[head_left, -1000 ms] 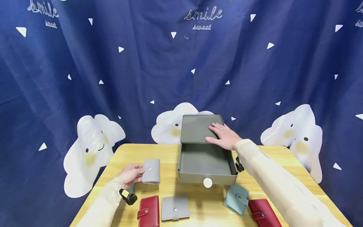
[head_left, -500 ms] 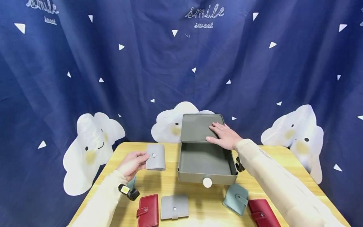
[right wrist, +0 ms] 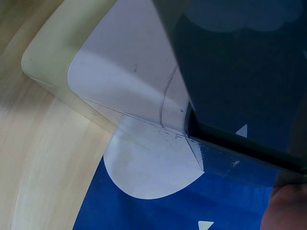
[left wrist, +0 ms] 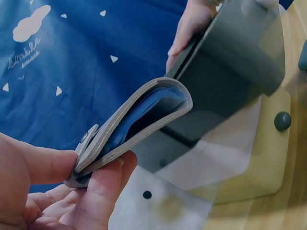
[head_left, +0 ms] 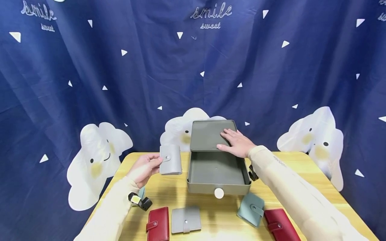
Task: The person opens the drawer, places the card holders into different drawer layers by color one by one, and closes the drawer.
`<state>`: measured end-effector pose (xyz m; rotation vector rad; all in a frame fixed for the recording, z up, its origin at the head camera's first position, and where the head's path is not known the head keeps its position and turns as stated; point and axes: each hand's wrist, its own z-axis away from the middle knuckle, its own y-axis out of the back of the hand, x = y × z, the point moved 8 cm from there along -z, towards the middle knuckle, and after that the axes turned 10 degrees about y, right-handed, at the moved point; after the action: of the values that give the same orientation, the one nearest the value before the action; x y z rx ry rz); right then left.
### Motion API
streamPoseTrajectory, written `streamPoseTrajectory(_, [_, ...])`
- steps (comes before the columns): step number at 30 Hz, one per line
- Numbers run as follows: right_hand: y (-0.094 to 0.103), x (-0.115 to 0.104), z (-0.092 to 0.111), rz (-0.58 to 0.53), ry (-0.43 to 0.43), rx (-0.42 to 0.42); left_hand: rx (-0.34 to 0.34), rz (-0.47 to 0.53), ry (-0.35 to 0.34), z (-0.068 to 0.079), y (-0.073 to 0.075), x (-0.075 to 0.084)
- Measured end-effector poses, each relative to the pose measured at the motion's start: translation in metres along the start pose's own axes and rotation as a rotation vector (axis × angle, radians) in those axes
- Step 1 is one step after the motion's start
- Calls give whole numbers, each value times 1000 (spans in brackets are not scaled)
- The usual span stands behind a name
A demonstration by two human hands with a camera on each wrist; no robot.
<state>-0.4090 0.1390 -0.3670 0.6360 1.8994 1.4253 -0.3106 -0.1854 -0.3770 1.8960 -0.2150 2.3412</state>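
Observation:
My left hand pinches the edge of a light grey card wallet with a snap strap, held above the table left of a drawer unit. In the left wrist view, the wallet is seen end-on, thumb on one side and fingers on the other, with bluish sleeves inside. My right hand rests with spread fingers on the unit's dark grey top. Below that top, a grey drawer with a white round knob stands pulled out, its floor bare.
Near the front lie a red wallet, a second grey wallet, a teal wallet and another red wallet. A teal piece shows behind my left wrist. A lower, pale yellow drawer has a dark knob.
My left hand has raised the grey wallet and brought it rightward, closer to the pulled-out drawer. My right hand has stayed on the unit's top.

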Motion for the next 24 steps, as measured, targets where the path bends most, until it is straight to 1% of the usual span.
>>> streamPoseTrajectory(5, [1, -1, -1, -6, 0, 6, -28, -34, -16, 3, -12, 10])
streamPoseTrajectory(9, [0, 0, -2, 0, 4, 3, -32, -55, -17, 4, -20, 17])
streamPoseTrajectory(18, [-1, 2, -1, 2, -1, 1, -66, -76, -40, 1, -35, 27])
streamPoseTrajectory(24, [0, 2, 0, 7, 2, 8, -72, -96, -46, -1, -47, 32])
